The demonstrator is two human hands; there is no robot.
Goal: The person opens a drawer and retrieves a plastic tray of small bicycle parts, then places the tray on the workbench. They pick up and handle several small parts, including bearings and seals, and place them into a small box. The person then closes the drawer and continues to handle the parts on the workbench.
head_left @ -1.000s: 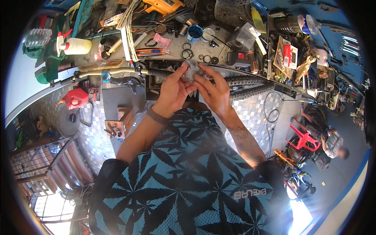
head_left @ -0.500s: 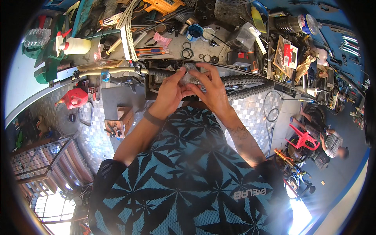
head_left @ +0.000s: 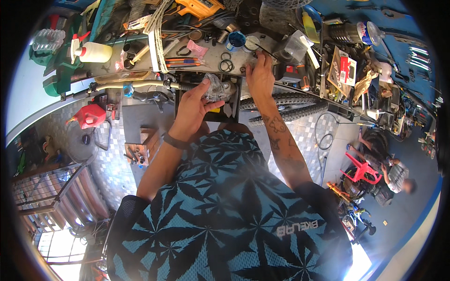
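A crumpled clear plastic bag [head_left: 215,88] is gripped between the thumb and fingers of my left hand [head_left: 190,112], above an open drawer [head_left: 237,100] at the bench edge. What the bag contains is hard to make out. My right hand [head_left: 261,82] reaches over the front of the workbench [head_left: 105,69]. Its thumb and fingers point down and stand apart, with the fingertips close to small dark parts on the bench top. Left of that hand lie dark rings [head_left: 226,63]. Behind its fingertips are a blue tub [head_left: 235,41] and a pale round container [head_left: 252,43].
A bicycle handlebar [head_left: 150,84] runs along the bench front at left, and knobby tyres [head_left: 295,105] sit below at right. The bench carries a spray bottle [head_left: 95,52], a yellow-orange tool [head_left: 199,7] and cartons [head_left: 346,70]. Another person [head_left: 398,175] sits far right near a red chair [head_left: 362,169].
My right hand has left the plastic bag and moved forward and right onto the bench. My left hand keeps the bag, slightly further left, so more of the drawer shows.
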